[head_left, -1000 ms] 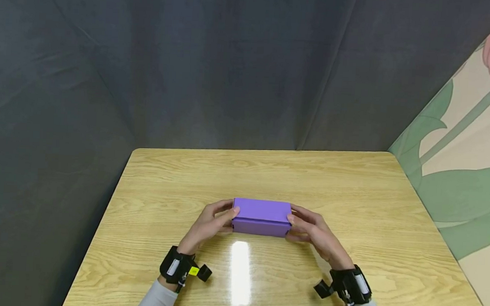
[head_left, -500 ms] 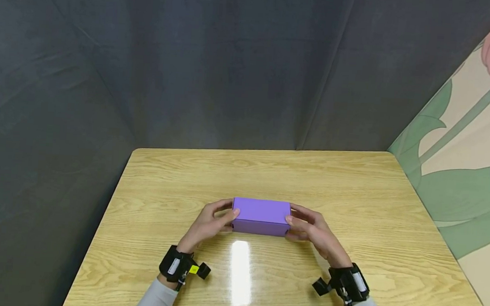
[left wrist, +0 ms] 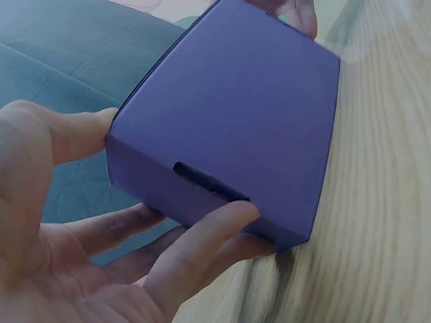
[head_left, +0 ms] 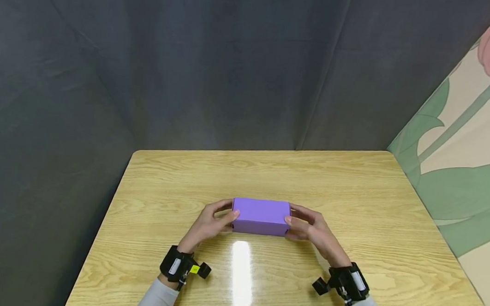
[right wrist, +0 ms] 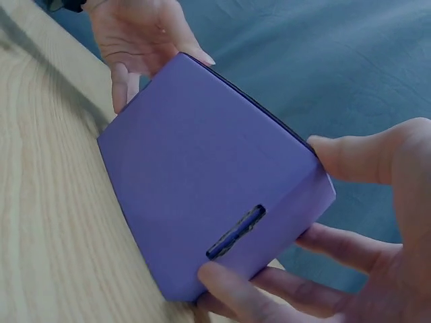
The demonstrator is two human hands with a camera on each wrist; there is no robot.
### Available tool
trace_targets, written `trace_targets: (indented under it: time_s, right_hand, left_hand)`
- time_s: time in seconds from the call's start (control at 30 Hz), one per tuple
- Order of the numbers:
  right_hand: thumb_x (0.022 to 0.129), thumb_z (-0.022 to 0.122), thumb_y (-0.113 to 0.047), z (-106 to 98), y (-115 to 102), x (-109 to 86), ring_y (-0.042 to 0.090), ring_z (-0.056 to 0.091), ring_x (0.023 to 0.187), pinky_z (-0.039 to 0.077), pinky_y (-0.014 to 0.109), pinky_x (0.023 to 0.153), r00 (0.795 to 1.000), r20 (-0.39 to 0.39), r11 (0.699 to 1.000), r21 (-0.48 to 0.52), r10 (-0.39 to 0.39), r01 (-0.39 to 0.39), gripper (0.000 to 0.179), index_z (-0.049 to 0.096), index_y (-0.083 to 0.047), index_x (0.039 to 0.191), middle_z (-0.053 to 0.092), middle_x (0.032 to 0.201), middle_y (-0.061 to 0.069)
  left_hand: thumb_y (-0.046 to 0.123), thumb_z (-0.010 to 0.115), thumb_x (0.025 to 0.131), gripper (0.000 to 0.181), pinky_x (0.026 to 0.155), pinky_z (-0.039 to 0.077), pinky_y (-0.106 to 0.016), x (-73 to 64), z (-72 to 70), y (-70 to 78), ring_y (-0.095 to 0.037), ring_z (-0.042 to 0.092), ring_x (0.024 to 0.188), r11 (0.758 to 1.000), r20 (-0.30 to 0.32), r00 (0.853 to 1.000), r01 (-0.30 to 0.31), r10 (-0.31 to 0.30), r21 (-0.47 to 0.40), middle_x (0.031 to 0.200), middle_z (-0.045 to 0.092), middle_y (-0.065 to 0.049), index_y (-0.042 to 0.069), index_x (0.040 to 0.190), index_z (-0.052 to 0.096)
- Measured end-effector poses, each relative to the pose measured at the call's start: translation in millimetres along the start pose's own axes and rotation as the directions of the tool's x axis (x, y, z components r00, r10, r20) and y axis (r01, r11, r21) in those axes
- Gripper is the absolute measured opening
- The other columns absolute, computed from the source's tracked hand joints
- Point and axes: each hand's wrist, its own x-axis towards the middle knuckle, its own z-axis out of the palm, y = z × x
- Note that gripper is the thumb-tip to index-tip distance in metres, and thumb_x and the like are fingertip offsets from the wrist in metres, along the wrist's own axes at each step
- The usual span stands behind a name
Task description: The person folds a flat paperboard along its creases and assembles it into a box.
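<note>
A small purple cardboard box (head_left: 261, 211), its lid lying down flat, is between my two hands over the middle of the wooden table. My left hand (head_left: 209, 222) grips the left end, thumb at the top front corner and fingers on the end panel. At the opposite end my right hand (head_left: 315, 230) holds it in the same way, thumb on the top edge. Each wrist view shows a dark slot near a lower edge of the box (left wrist: 222, 121), with a fingertip right beside it. Inside the box is hidden.
The light wooden table (head_left: 177, 177) reaches out on all sides of the box, with a bright reflection in front of it. Behind and to the left hangs a dark grey curtain (head_left: 232, 69). A flower-patterned wall covering (head_left: 472, 183) borders the right edge.
The lid's front edge has come down, and the dark gap seen under it a second ago has closed. Both hands keep their hold at the ends, almost in the same place.
</note>
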Motion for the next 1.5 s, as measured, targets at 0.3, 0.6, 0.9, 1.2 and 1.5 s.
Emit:
trace_targets:
  time_s: [0.3, 0.6, 0.9, 1.2, 1.5]
  right_hand:
    - [0.108, 0.065, -0.034, 6, 3, -4.7, 0.038, 0.059, 0.14, 0.054, 0.046, 0.113, 0.998, 0.047, 0.998, 0.029, 0.046, -0.047, 0.075, 0.032, 0.001, 0.165, 0.042, 0.163, 0.03]
    - [0.106, 0.067, -0.03, 9, 0, -4.6, 0.032, 0.066, 0.128, 0.059, 0.04, 0.104, 0.997, -0.044, 0.996, -0.064, -0.062, 0.059, 0.064, 0.046, -0.001, 0.16, 0.055, 0.153, 0.027]
    - [0.095, 0.078, -0.002, 0, 12, 3.8, 0.033, 0.061, 0.136, 0.055, 0.024, 0.108, 0.916, 0.075, 0.906, -0.138, -0.393, 0.4, 0.062, 0.053, 0.0, 0.152, 0.05, 0.157, 0.027]
    - [0.079, 0.09, 0.006, -6, 27, 7.5, 0.025, 0.05, 0.148, 0.048, 0.028, 0.117, 0.871, 0.157, 0.864, -0.132, -0.465, 0.486, 0.08, 0.051, 0.003, 0.149, 0.038, 0.166, 0.026]
    - [0.072, 0.09, 0.015, -4, 42, 10.2, 0.032, 0.046, 0.15, 0.046, 0.028, 0.118, 0.858, 0.177, 0.849, -0.146, -0.482, 0.508, 0.088, 0.049, 0.0, 0.148, 0.032, 0.168, 0.024]
  left_hand:
    - [0.045, 0.067, 0.105, 0.066, 0.107, 0.058, -0.044, -6.7, -0.1, -8.4, -0.037, 0.067, 0.129, 0.994, -0.022, 0.995, 0.1, -0.101, -0.044, 0.144, 0.063, -0.023, -0.001, 0.151, 0.054]
    - [0.035, 0.068, 0.106, 0.052, 0.112, 0.053, -0.051, -4.3, -7.8, -1.5, -0.026, 0.067, 0.122, 0.993, 0.021, 0.997, 0.077, -0.076, -0.091, 0.133, 0.069, -0.019, 0.008, 0.147, 0.052]
    - [0.01, 0.08, 0.094, 0.068, 0.12, 0.047, -0.041, -3.2, -18.1, -4.3, -0.042, 0.05, 0.147, 0.983, 0.108, 0.991, -0.054, 0.074, -0.177, 0.158, 0.047, -0.024, 0.0, 0.151, 0.044]
    - [-0.008, 0.088, 0.08, 0.083, 0.123, 0.042, -0.042, -5.1, -13.8, -13.3, -0.042, 0.036, 0.156, 0.977, 0.18, 0.968, -0.147, 0.175, -0.156, 0.165, 0.035, -0.02, 0.0, 0.145, 0.037]
    - [-0.017, 0.086, 0.076, 0.088, 0.122, 0.041, -0.04, -5.8, -11.1, -25.7, -0.038, 0.025, 0.162, 0.985, 0.176, 0.97, -0.154, 0.166, -0.079, 0.174, 0.024, -0.012, 0.006, 0.144, 0.035]
